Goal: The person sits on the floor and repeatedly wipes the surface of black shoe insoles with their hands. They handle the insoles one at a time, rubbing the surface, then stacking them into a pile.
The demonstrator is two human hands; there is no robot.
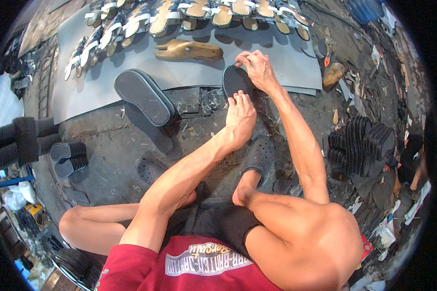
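A dark, textured shoe sole (235,83) lies between my hands, over the near edge of a grey sheet. My right hand (258,72) is closed at its far end, thumb and fingers pinching the rim. My left hand (241,114) grips the near part, its fingertips pressed on the top face and its palm hiding the heel end. To the left sits a stack of black soles (143,94), with another dark sole (153,131) partly under it. Beyond the hands rests a wooden shoe last (188,50) on the grey sheet (94,99).
Rows of sandals (194,12) line the sheet's far side. A second wooden last (333,75) lies at the right. Bundled black soles stand at right (357,145) and left (69,156). Scraps (386,233) litter the right floor. A grey clog (260,157) is on my right foot.
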